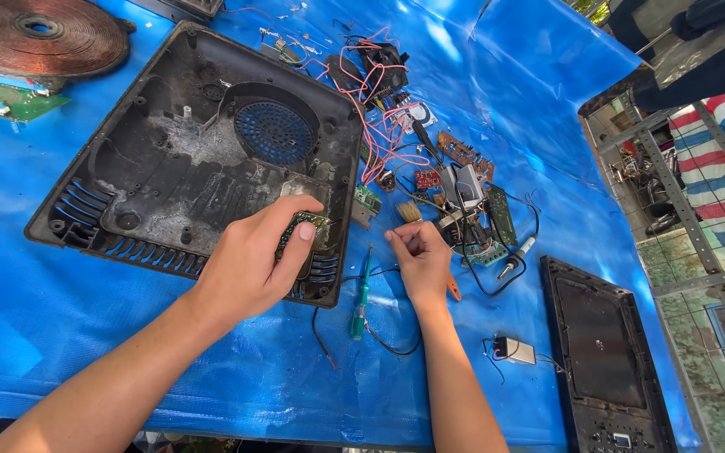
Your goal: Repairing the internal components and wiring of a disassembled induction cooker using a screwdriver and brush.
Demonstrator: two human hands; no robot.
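Observation:
My left hand [249,260] is closed on a small green circuit board [305,225], held over the near right corner of a dusty black plastic cooker base [169,159]. That base lies open side up, with a round fan grille [274,132] in its middle. My right hand [417,256] grips a small paintbrush; its pale bristles [409,211] stick up above my fingers and its orange handle tip [453,289] shows below the hand. The brush is just right of the board, not touching it.
A green screwdriver [359,302] lies between my hands. Red wires, small boards and parts [430,176] are strewn behind them on the blue tarp [52,327]. A copper coil [39,33] sits far left, a black glass top panel [602,352] near right, metal shelving beyond.

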